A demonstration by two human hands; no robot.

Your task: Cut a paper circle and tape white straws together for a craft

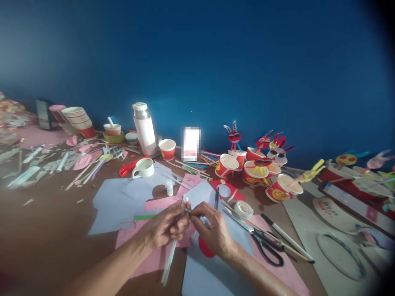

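Observation:
My left hand (173,225) is closed around some thin white sticks (168,265), which look like straws; their upper ends poke out above the fingers and the lower ends slant down toward me. Close beside it, my right hand (212,228) pinches at the top of the sticks, near a small greenish bit too tiny to name. A green strip (145,217) lies left of my left hand and passes behind it. Under my hands are pink paper (138,263) and pale blue paper (200,275). A red paper disc (206,248) lies partly under my right hand.
Black-handled scissors (265,246), a tape roll (243,209) and a marker (286,238) lie to the right. Paper cups (226,165) with stick figures stand behind. A white flask (145,133), a white mug (144,168) and paper scraps (84,161) are on the left.

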